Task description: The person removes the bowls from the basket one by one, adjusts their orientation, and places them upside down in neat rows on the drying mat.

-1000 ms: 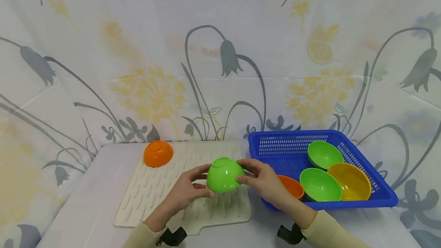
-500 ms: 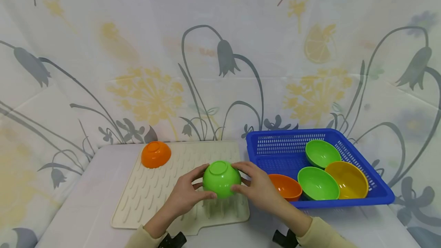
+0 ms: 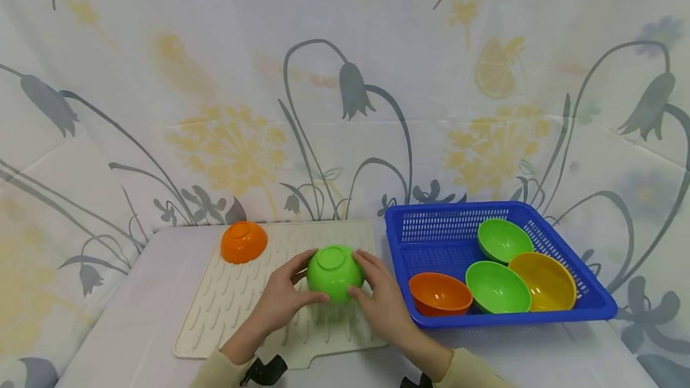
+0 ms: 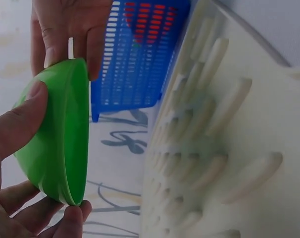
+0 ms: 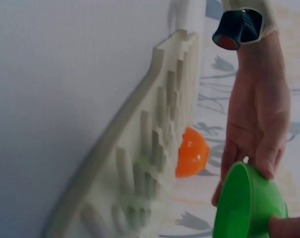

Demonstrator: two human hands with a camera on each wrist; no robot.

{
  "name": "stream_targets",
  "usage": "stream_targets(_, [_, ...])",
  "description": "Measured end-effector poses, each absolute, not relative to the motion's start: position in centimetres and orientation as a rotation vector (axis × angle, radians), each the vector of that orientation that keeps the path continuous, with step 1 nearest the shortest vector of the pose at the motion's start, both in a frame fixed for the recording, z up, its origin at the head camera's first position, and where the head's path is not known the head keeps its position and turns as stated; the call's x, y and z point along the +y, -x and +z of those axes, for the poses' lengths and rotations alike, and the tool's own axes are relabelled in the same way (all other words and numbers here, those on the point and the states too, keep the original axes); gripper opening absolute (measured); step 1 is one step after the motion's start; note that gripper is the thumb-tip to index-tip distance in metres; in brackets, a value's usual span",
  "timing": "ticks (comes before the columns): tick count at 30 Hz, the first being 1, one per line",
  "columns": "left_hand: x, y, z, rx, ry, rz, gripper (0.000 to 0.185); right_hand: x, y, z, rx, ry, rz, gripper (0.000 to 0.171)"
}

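Both hands hold a green bowl (image 3: 335, 274) upside down above a cream drying mat (image 3: 215, 316) with raised ridges. My left hand (image 3: 283, 295) grips its left side, thumb on the near wall and fingers at the rim. On the opposite side my right hand (image 3: 383, 301) grips it, its thumb also on the near wall. In the left wrist view the bowl (image 4: 51, 134) is apart from the ridges, its mouth facing them. An orange bowl (image 3: 244, 242) stands upside down at the mat's far left corner.
To the right of the mat, a blue basket (image 3: 431, 211) holds an orange bowl (image 3: 440, 294), a yellow bowl (image 3: 544, 283), a front green bowl (image 3: 498, 287) and a rear green bowl (image 3: 505, 241), all mouth up. A patterned curtain (image 3: 242, 76) hangs behind the table.
The green bowl has tipped so its base faces up more toward the head camera, and both hands have carried it slightly left. The orange bowl in the basket is now fully uncovered.
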State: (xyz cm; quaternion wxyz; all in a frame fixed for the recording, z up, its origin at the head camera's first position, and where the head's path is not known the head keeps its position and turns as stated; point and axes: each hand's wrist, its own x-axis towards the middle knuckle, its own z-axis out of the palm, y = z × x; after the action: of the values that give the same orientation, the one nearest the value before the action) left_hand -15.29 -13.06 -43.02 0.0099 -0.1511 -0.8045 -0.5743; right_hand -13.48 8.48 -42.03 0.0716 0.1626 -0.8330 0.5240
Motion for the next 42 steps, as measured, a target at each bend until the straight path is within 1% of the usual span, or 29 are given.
stream_targets(5, [-13.4,16.1,-43.6,-2.505,0.434,-1.754,0.085,6.8,14.1,-43.0,-2.422,-0.357,1.745,0.057])
stream_targets(9, [-13.7,16.8,-44.0,-2.500,0.378,-1.735,0.083,5.8,14.8,-43.4,-2.402,-0.290,1.781,0.057])
stream_targets(17, [-13.8,18.3,-44.4,-2.474,0.259,-1.736,0.084,4.0,17.4,-44.7,-2.160,-0.204,2.000,0.051])
stream_targets(26, [-14.1,19.9,-44.9,-2.439,0.168,-1.722,0.084,2.1,19.5,-45.4,-2.079,-0.063,2.065,0.045])
stream_targets(31, [-14.2,20.6,-45.0,-2.449,0.089,-1.724,0.085,1.4,20.4,-45.6,-2.070,0.000,2.112,0.044])
stream_targets(42, [-14.7,22.1,-45.3,-2.494,-0.058,-1.633,0.080,-0.4,22.2,-46.7,-2.106,0.169,2.179,0.044])
